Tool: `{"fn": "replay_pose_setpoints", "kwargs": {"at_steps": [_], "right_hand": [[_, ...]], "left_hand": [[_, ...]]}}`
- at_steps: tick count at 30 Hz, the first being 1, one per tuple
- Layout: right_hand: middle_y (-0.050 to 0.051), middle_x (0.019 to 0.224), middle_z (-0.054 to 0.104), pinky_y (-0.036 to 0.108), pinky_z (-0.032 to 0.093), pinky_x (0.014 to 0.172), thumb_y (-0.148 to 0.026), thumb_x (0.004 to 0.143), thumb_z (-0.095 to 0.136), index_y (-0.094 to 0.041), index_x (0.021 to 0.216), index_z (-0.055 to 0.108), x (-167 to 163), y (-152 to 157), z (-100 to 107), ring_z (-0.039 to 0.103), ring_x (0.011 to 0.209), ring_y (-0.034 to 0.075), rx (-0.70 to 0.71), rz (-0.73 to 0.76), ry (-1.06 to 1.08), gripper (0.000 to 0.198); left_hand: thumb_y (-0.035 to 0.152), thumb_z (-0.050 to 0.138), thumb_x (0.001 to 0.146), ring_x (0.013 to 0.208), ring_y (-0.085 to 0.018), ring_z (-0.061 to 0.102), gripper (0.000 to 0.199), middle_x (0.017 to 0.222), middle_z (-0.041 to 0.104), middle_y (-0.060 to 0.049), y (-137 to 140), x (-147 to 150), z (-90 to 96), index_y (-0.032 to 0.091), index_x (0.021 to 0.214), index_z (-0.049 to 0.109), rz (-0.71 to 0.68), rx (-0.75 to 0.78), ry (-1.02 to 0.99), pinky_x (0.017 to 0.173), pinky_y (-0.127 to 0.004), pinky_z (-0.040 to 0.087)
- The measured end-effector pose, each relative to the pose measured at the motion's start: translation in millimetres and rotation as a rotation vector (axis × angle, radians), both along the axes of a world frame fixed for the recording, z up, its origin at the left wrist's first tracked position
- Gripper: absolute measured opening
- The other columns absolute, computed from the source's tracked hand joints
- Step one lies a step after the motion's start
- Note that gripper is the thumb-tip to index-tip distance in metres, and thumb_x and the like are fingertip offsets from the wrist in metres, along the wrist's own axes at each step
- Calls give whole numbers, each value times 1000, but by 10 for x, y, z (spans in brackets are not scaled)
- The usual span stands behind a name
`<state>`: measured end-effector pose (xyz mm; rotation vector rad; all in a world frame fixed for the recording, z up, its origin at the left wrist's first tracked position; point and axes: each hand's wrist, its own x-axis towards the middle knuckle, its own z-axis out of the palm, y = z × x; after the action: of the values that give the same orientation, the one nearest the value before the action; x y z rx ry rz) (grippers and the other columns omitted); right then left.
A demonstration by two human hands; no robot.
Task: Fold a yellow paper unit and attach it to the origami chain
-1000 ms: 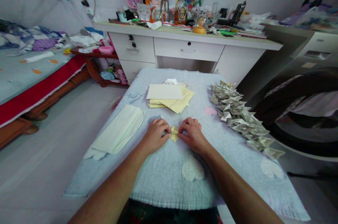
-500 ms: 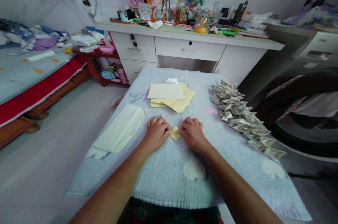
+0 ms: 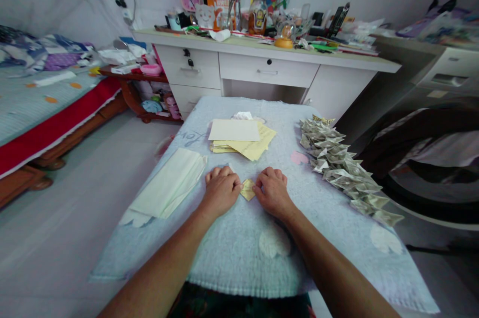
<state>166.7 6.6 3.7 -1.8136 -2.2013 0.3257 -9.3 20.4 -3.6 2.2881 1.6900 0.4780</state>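
Observation:
A small folded piece of yellow paper [image 3: 247, 190] lies on the blue cloth [image 3: 232, 243], turned so its corners point toward me and away. At its left corner, my left hand [image 3: 222, 189] is closed with thumb and finger pinching the edge. My right hand [image 3: 272, 189] pinches the opposite corner in the same way. Just beyond the hands sits a stack of yellow paper sheets [image 3: 258, 144], topped by a whitish card [image 3: 234, 130]. To the left rests a folded pale green sheet [image 3: 168, 183].
Several folded grey paper pieces [image 3: 333, 163] form a long row at the right of the cloth. Behind stands a white desk [image 3: 269, 69] crowded with jars and packets. A bed [image 3: 45, 103] is at the left, a washing machine [image 3: 441, 123] at the right.
Both hands keep their pinch on the folded yellow paper, with the fingers shifting only slightly. The paper looks a little flatter. The whole view has drifted very slightly.

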Motion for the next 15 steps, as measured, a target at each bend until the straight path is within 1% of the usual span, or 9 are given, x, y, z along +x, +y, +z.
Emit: {"fn": "replay_pose_setpoints", "kwargs": {"at_steps": [2,4,6,9,15], "right_hand": [[7,98,54,37,30,81,-32,84,56,-20,81,60,0,1,-3,43,96,24,-2,-6,-7,13],[7,98,53,37,30,82,-33,84,57,-21,83,60,-5,3,-8,43,96,24,-6,-14,-8,13],[7,97,53,38,31,83,-39,84,57,-21,84,59,-21,4,-16,43,96,25,-4,-24,-8,19],[7,97,52,39,31,84,-50,83,57,-20,85,59,-62,6,-32,43,97,26,18,-49,-26,30],[8,100,51,39,31,82,-47,81,61,-21,89,58,-67,13,-36,43,97,26,14,-75,-43,28]], "left_hand": [[31,60,81,97,-25,47,8,94,60,-3,-13,13,4,24,80,62,11,17,11,81,-39,29],[31,62,80,97,-25,47,10,95,60,-3,-21,20,6,24,86,59,19,29,17,81,-38,29],[31,62,79,98,-25,47,13,96,60,-3,-24,22,4,24,89,59,23,31,27,82,-38,29],[32,62,80,99,-25,46,11,97,59,-3,-22,22,-2,24,88,59,19,27,42,83,-38,28],[31,62,80,99,-25,46,11,97,59,-3,-15,17,-13,25,88,59,16,24,33,83,-38,28]]}}
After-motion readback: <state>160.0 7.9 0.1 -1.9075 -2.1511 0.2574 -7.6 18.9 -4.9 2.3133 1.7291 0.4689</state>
